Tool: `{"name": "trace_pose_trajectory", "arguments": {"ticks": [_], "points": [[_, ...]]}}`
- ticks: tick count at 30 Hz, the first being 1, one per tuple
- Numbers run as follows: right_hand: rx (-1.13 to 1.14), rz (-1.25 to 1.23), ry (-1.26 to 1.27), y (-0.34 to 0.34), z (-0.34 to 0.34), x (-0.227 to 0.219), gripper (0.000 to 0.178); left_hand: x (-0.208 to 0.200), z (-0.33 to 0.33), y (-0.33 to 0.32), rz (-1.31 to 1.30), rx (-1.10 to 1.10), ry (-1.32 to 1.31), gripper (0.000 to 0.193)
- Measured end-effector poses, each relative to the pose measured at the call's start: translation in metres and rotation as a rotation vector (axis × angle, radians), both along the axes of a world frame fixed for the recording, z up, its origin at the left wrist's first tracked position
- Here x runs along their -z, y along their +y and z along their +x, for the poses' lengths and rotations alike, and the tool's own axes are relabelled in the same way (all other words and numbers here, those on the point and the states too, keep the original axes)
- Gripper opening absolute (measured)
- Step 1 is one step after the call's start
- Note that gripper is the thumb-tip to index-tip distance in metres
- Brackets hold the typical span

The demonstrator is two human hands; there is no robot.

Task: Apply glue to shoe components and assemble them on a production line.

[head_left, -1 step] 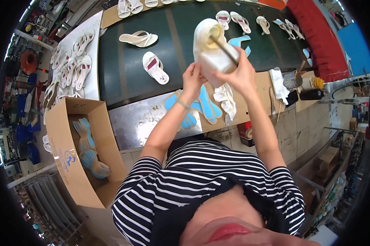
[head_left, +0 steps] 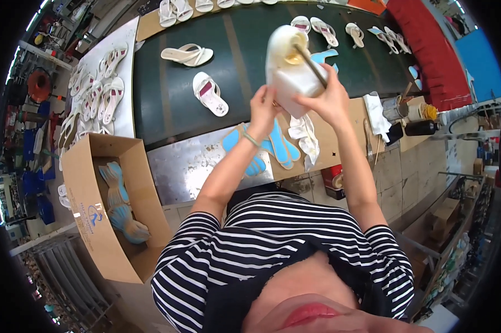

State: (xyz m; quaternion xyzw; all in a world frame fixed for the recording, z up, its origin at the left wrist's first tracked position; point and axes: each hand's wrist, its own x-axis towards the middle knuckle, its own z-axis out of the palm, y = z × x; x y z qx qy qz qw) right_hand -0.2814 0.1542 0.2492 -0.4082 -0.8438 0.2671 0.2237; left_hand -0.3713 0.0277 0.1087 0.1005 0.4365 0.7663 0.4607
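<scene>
1 white sandal lies on the dark green surface, apart from the left hand, whose fingers close on the lower-left edge of a white container. The container hangs between the 2 hands, its long axis running away from the body. A dark stick slants from its yellowish opening toward the right hand – nearer the stick than the left – which grips the container's right side; whether it also pinches the stick cannot be told.
</scene>
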Motion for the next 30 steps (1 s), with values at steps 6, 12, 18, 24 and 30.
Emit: {"name": "trace_pose_trajectory", "arguments": {"ticks": [6, 12, 18, 24, 30], "points": [[0.008, 0.052, 0.006, -0.023, 0.03, 0.01, 0.101, 0.005, -0.012, 0.024, 0.016, -0.041, 0.005, 0.018], [-0.125, -0.205, 0.335, 0.006, 0.062, 0.032, 0.108, -0.009, 0.012, 0.04, 0.087, 0.005, 0.059, 0.024], [-0.108, -0.316, 0.386, 0.043, 0.083, 0.071, 0.109, 0.008, 0.026, 0.049, 0.137, 0.146, -0.085, 0.041], [-0.162, -0.4, 0.176, 0.066, 0.113, 0.033, 0.092, 0.022, 0.003, 0.024, -0.026, 0.42, 0.047, 0.052], [-0.146, 0.08, -0.188, 0.066, 0.125, 0.041, 0.099, 0.038, -0.021, -0.016, -0.278, 0.258, 0.413, 0.057]]}}
